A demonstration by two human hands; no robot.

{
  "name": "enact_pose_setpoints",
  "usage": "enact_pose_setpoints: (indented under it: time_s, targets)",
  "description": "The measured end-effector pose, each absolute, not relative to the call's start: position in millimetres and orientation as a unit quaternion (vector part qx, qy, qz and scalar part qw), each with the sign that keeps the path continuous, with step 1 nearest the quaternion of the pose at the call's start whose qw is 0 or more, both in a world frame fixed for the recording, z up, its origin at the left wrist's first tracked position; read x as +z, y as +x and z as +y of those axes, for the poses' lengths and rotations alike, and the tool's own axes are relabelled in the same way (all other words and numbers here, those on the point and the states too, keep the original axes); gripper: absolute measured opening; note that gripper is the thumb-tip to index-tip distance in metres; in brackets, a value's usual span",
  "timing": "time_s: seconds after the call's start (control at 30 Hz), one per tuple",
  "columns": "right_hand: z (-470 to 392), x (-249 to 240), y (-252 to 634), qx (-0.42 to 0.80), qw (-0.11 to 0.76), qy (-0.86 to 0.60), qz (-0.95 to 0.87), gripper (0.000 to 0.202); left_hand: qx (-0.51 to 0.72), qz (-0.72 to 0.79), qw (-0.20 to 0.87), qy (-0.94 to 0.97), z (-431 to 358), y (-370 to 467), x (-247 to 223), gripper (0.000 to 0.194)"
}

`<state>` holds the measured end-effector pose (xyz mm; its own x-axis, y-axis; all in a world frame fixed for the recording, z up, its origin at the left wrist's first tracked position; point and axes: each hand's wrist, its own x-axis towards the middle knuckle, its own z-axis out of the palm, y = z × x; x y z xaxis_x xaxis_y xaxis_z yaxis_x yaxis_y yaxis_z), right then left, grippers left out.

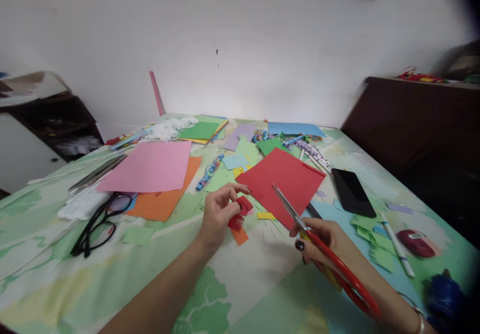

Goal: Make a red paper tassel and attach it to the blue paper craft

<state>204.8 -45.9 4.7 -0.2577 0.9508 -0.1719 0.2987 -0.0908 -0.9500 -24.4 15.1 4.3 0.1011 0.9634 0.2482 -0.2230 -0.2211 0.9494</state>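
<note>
My left hand (221,211) is pinched on a small piece of red paper (235,222) whose lower edge looks cut into a fringe. In my right hand (318,239) is a pair of scissors (343,274) with red and yellow handles, its blades pointing up and away to the left, nearly together. Beyond the blades lies a large red paper sheet (279,176), partly covered by the scissor tips. An orange scrap (240,236) rests just under the left fingers, and a yellow strip (265,215) lies between the two hands.
Left of my hands are a pink sheet (150,166), an orange sheet (165,204) and black eyeglasses (95,229). To the right lie a black phone (352,192), fringed green papers (380,254), a white pen (397,246) and a computer-mouse-shaped dark red object (416,243). White string (168,128) is heaped at the back.
</note>
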Motion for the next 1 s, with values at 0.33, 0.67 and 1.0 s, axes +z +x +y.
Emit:
enact_pose_setpoints:
  time_s: [0.33, 0.67, 1.0]
  targets:
    - [-44.1, -3.7, 197.8, 0.499, 0.294, -0.558, -0.595, 0.036, 0.497, 0.315, 0.618, 0.521, 19.7, -18.9, 8.8, 0.009]
    - [-47.7, 0.3, 194.8, 0.515, 0.306, -0.537, -0.594, 0.035, 0.428, 0.380, 0.553, 0.605, 25.8, -17.3, 30.2, 0.025]
    - [-48.8, 0.9, 191.6, 0.506, 0.312, -0.531, -0.605, 0.040, 0.439, 0.365, 0.525, 0.631, 26.9, -19.2, 29.1, 0.016]
